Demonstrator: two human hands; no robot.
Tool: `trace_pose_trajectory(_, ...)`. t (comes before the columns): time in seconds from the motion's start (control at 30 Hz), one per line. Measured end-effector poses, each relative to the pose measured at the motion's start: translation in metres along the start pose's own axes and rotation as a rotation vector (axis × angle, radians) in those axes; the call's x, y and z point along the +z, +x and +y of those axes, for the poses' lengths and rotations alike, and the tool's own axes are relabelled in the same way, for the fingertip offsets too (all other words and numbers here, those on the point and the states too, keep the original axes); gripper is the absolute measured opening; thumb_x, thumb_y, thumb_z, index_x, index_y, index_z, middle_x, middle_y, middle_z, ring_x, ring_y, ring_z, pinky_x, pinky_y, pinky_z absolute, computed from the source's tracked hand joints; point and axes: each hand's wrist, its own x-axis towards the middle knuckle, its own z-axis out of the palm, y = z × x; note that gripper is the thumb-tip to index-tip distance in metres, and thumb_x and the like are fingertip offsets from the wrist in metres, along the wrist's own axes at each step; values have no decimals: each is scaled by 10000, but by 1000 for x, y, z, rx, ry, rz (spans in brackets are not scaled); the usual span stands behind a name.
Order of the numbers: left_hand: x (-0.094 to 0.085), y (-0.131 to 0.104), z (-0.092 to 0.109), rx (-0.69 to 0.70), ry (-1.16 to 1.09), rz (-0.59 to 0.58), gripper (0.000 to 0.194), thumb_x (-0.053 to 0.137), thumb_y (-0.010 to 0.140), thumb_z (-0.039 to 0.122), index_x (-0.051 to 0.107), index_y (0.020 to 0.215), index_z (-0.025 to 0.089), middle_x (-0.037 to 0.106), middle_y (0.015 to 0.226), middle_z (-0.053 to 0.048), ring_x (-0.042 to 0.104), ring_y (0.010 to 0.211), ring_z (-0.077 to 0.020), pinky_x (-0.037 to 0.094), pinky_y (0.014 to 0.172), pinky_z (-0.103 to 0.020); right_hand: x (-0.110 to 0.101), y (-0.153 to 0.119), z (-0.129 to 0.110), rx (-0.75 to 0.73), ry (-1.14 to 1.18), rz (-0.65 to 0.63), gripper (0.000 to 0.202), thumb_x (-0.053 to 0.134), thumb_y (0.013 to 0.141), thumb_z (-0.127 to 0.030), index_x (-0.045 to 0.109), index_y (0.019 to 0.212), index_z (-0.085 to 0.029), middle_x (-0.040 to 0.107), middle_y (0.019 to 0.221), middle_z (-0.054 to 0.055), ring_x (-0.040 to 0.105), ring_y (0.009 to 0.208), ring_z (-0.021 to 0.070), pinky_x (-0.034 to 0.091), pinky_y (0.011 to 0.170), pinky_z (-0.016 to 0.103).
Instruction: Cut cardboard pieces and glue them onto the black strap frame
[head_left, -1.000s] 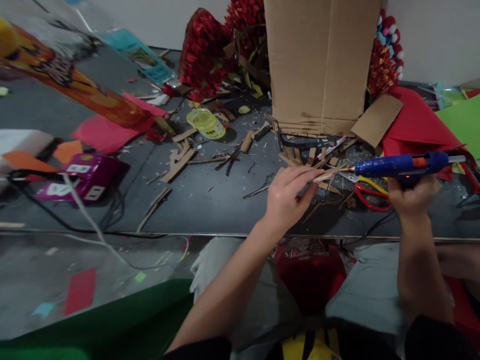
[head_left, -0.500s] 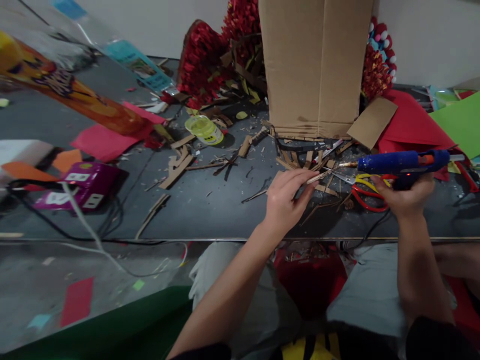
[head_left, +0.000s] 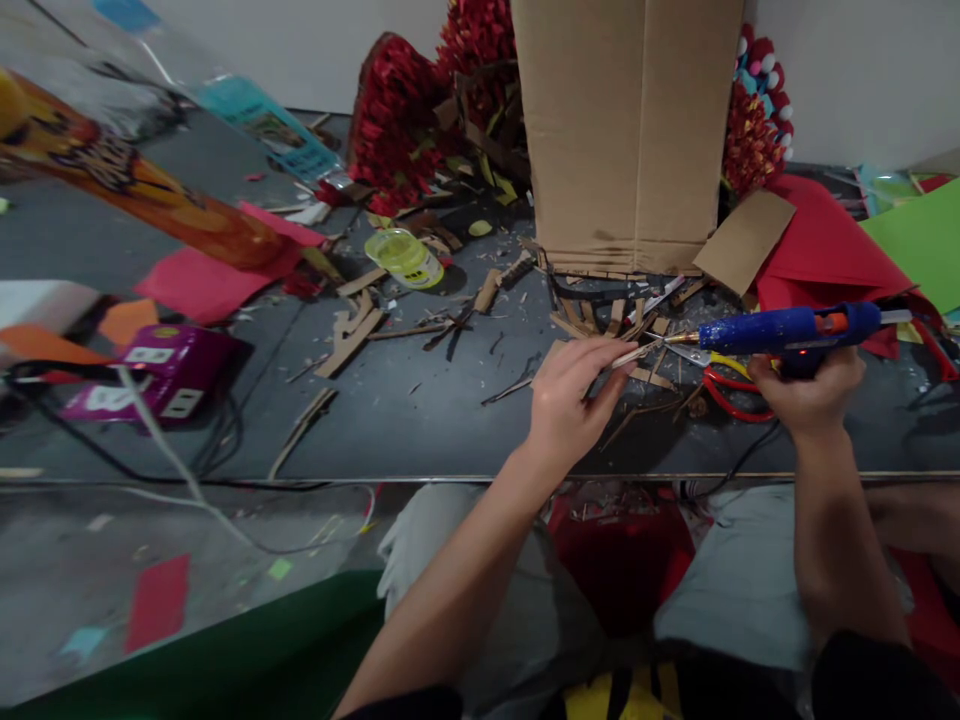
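My left hand pinches a thin cardboard strip between thumb and fingers, just above the table's front part. My right hand is wrapped round the handle of a blue glue gun. The gun points left, its brass nozzle close to the far end of the strip; whether they touch I cannot tell. A small red light glows on the gun, and a glue stick pokes out at its back. Beneath the gun lie scissors with red and yellow handles. Cardboard scraps are strewn behind my left hand.
A tall cardboard piece stands at the back, with red fringed decorations beside it. Further left are a small yellow tub, an orange tube, a blue-labelled bottle and a purple power socket block with cables. Red paper lies right.
The glue gun in my right hand has shifted slightly left, bringing its nozzle nearer the strip. My left hand stays almost still. The view has shifted a little.
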Motion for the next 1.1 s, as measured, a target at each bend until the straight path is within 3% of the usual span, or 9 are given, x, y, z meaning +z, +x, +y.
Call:
trace_pose_trajectory(0.23,0,1,1,-5,19,-5,117,577,863,146,657,946,167,741,893,-50,689,847,-140,558,741,-270,-1,0,2,-2,-6,-22,301,579,614,-512,476,692,-240,529,521,-1,572,467,209,451,446,321)
trace_pose_trajectory(0.73,0,1,2,12,12,11,100,589,864,153,655,938,160,743,882,-55,691,834,-143,552,730,-258,-1,1,1,-70,27,20,265,575,653,-445,489,774,-226,520,532,-12,545,439,192,414,424,297)
trace_pose_trajectory(1.1,0,1,0,9,11,10,117,590,855,127,649,951,158,740,895,-56,686,847,-137,554,741,-264,-2,2,-1,31,21,-47,262,558,628,-448,469,753,-236,484,519,-18,545,463,198,410,436,308)
